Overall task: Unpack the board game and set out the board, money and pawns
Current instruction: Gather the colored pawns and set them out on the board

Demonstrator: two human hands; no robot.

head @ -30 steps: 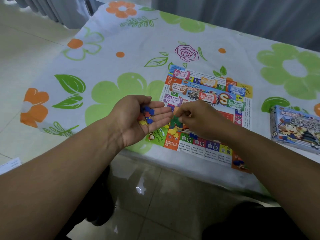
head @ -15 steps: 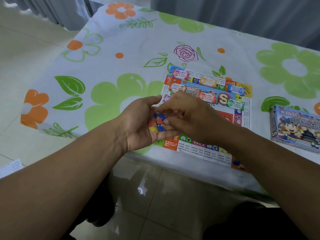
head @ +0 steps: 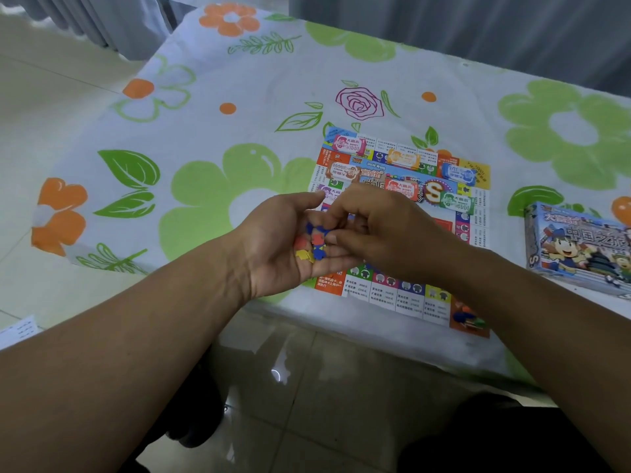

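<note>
The pawns [head: 314, 242], a small heap of blue, red and yellow pieces, lay in the upturned palm of the left hand [head: 283, 244], which was cupped with its fingers relaxed. It likely served as a tray so the loose bits could not scatter while they were sorted. The right hand [head: 386, 233] came in from the other side with its fingers curled down into that palm, thumb and forefinger tips among the pieces, apparently to pick one out. Whether a pawn was actually pinched could not be told, because the knuckles covered the spot. Both hands hovered over the near left part of the board [head: 392, 295], which lay flat and open on the flowered tablecloth [head: 211, 107], close to the table's near edge and within easy reach. The money [head: 403, 159] sat on the board's far half in separate coloured stacks, seemingly sorted by value already. A few more pieces [head: 466, 317] rested on the board's near right corner, too blurred to identify. The box [head: 577, 249] stood well to the right, out of the way and cut off by the picture's edge. The board's middle was hidden under the hands, and a slip of paper [head: 18, 331] at the left edge was unreadable.
</note>
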